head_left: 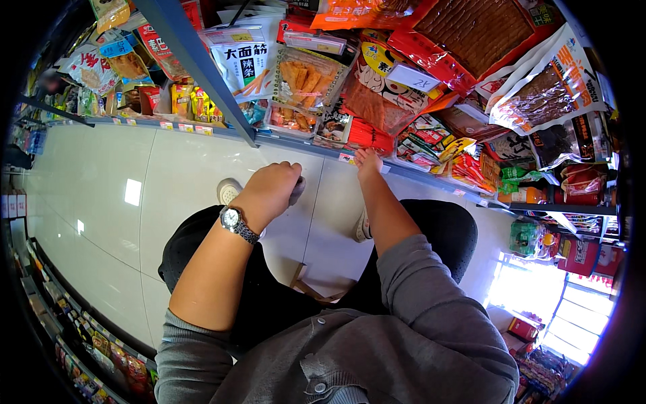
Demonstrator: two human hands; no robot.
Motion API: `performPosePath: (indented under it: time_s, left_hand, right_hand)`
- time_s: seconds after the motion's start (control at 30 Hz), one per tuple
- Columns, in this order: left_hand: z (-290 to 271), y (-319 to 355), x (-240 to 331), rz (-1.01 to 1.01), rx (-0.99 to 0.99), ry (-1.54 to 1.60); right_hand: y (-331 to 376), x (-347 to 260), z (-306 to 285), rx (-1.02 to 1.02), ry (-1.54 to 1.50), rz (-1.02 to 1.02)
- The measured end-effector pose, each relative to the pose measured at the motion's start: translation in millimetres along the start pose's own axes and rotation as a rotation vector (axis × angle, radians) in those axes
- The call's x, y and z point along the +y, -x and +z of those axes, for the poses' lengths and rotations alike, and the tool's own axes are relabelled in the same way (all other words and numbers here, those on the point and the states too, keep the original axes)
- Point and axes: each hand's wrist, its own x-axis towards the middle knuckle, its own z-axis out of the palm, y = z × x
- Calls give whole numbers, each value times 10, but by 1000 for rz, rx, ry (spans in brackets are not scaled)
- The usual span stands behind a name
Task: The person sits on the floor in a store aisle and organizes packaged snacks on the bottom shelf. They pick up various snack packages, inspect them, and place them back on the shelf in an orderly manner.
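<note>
My left hand (280, 180), with a watch (232, 219) on its wrist, hovers over the floor between my knees. Its fingers are closed round a small dark grey cloth-like thing (297, 191), mostly hidden. At the front edge of the lowest shelf is my right hand (368, 161), its fingers apart and pointing at the shelf. Just beyond those fingertips lie long red snack packets (370, 137). A white price tag (385, 168) sits beside this hand; whether they touch, I cannot tell.
Snack bags crowd the shelves ahead, among them a clear-fronted bag (308, 77) and a large red pack (474, 34). A blue-grey shelf post (202, 67) slants down at the left. Under me is a wooden stool (306, 283). More stocked shelves (81, 337) run along the lower left.
</note>
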Motion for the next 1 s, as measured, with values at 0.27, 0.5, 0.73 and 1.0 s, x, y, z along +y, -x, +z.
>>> performPosePath:
  time_s: [0.27,0.5,0.73,1.0]
  left_hand:
    - [-33,-2,14,29,8,11]
    - [1,52,-18,14,18,10]
    - [0,41,-20,12,28,6]
    - [-75,51,65,-6,-12,-10]
  right_hand:
    - [20,799,-75,-275,289,-408]
    - [520,413,533,-249,1063,-765]
    - [285,508,402,-332,1200,-771]
    - [112,588,470,-275,1358,-892]
